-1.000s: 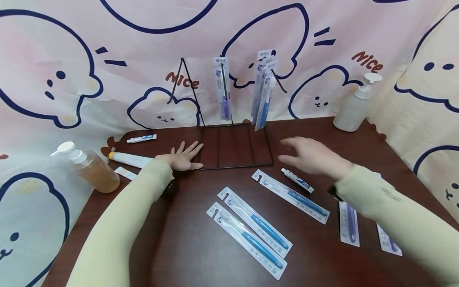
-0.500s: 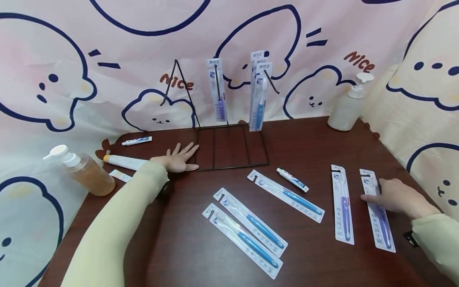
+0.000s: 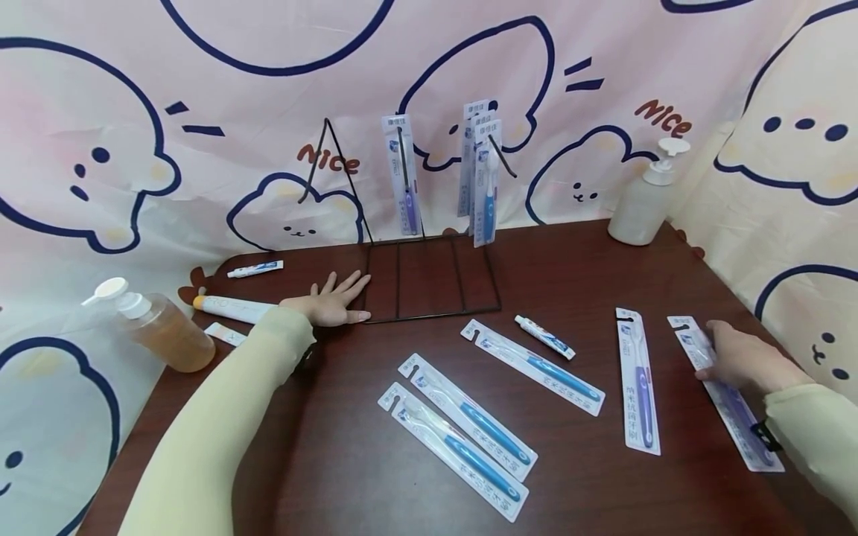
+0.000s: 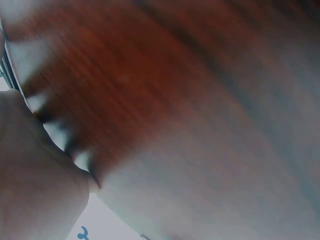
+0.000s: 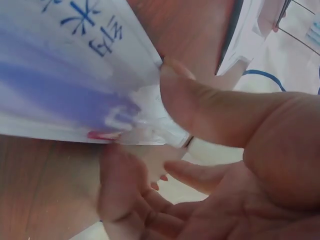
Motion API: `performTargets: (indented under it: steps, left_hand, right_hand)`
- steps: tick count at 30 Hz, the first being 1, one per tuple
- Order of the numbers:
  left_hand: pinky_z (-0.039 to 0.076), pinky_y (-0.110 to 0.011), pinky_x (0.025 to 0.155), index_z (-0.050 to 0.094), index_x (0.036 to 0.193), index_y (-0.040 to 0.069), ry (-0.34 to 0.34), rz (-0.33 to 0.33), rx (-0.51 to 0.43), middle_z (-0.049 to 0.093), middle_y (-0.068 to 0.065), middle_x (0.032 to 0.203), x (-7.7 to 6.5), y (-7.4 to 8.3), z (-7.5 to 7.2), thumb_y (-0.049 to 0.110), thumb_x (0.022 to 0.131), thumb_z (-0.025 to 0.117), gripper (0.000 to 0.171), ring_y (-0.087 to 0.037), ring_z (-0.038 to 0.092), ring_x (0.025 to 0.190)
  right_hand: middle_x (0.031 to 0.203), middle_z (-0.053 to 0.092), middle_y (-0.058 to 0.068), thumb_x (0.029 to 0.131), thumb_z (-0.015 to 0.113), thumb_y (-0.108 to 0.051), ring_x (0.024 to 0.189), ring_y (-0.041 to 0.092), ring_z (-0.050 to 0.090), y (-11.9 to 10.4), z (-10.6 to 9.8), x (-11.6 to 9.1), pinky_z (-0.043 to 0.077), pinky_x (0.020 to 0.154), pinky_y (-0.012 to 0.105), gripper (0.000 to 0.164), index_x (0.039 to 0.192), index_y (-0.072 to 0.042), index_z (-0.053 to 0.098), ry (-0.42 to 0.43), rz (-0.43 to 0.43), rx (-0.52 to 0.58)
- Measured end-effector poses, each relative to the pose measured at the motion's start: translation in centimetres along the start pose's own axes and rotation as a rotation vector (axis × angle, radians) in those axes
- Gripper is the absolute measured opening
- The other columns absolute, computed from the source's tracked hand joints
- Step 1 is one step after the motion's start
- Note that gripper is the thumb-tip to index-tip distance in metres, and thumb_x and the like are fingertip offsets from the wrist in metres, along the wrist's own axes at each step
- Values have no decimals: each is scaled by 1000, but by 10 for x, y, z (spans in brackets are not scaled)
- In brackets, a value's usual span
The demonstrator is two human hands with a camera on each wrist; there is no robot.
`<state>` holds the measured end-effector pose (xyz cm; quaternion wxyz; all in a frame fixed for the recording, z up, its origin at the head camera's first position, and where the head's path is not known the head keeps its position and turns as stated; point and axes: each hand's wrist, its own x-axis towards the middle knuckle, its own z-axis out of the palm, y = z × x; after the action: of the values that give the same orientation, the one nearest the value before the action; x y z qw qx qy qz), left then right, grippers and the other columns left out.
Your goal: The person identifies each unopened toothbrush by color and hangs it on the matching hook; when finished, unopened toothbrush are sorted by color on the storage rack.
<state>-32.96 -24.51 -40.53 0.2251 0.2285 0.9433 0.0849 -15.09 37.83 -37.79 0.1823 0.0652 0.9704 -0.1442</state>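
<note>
My right hand [image 3: 747, 357] pinches a packaged purple toothbrush [image 3: 740, 424] at the far right of the table. In the right wrist view, thumb and index finger lie at opposite edges of the pack [image 5: 65, 90]. My left hand [image 3: 331, 304] rests with spread fingers on the table, fingertips at the left side of the black wire rack's base [image 3: 398, 283]. A purple toothbrush pack [image 3: 402, 175] hangs on the rack's middle hook, and several packs, a blue one [image 3: 486, 197] in front, hang on the right hook. The left wrist view is mostly blurred tabletop.
Another purple toothbrush pack [image 3: 640, 387] lies left of my right hand. Three blue packs, one in front [image 3: 452, 450], and a small toothpaste tube [image 3: 545, 337] lie mid-table. Pump bottles stand left [image 3: 167, 335] and back right [image 3: 637, 208]. A larger tube [image 3: 234, 307] lies beside my left forearm.
My right hand has moved from beside the rack to the far-right purple toothbrush pack, whose lower end has swung to the right. My left hand stays by the rack; the view shifts slightly.
</note>
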Motion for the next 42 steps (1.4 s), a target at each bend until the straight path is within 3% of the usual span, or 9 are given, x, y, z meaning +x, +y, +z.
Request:
performTargets:
  steps: [4,8,11,16,21,27,32,37,42]
  left_hand:
    - [-3,-67,97,-3,149,25,-1,-7,-5,-12,-4,153,-1,0,-1,62,87,42,84,-42,-15,133]
    - [-4,-67,97,-4,148,25,-5,-15,-10,-12,-4,153,-2,-1,0,62,87,42,85,-42,-16,133]
    - [-4,-67,97,-3,149,25,-4,-18,-3,-11,-4,153,-3,-1,0,62,87,41,85,-42,-15,134]
    - [-4,-68,96,-2,149,23,4,-13,-3,-10,-6,153,-5,-1,-2,61,88,42,84,-44,-14,133]
    - [-4,-68,96,-2,149,23,1,-16,-12,-10,-6,153,-6,-4,-3,62,87,42,85,-44,-15,133]
    - [-4,-67,97,-3,148,26,-4,-23,-11,-11,-3,153,-4,-6,1,63,86,41,85,-41,-15,134]
    - [-4,-68,97,-3,148,27,-10,-26,-16,-13,-1,153,-3,-6,5,64,86,42,86,-41,-16,133]
    - [-4,-66,98,-4,148,28,-12,-27,-1,-13,0,153,-2,-4,6,64,85,42,85,-40,-16,134]
    - [-4,-65,99,-4,148,28,-2,-24,0,-12,0,153,-3,-1,3,64,86,41,85,-40,-16,134]
  right_hand:
    - [103,39,45,66,81,-28,74,41,53,4,-3,3,45,58,52,105,127,26,15,26,-36,8]
    - [93,51,36,70,77,-28,71,34,55,5,-11,3,45,59,49,83,117,25,34,57,-99,-5]
    - [86,55,32,79,70,-25,66,30,57,-5,-20,-6,46,51,43,64,114,20,41,131,-95,33]
    - [90,56,33,88,61,-34,62,32,59,-56,-40,-31,45,44,42,54,115,9,43,368,-149,103]
    - [88,62,19,88,61,-35,64,26,61,-133,-49,-54,48,49,42,39,108,-3,51,476,-368,207]
    - [96,64,6,87,64,-28,76,20,63,-234,-38,-49,52,62,41,31,112,-12,55,422,-646,332]
    - [108,61,0,87,64,-28,86,15,63,-302,-33,-27,53,68,40,37,120,-17,53,316,-764,433]
    - [116,58,3,87,63,-30,96,17,61,-339,-28,-10,52,72,43,45,128,-16,50,246,-811,509]
    - [112,59,1,88,62,-30,92,16,62,-356,-24,2,52,72,41,45,128,-16,49,271,-806,510]
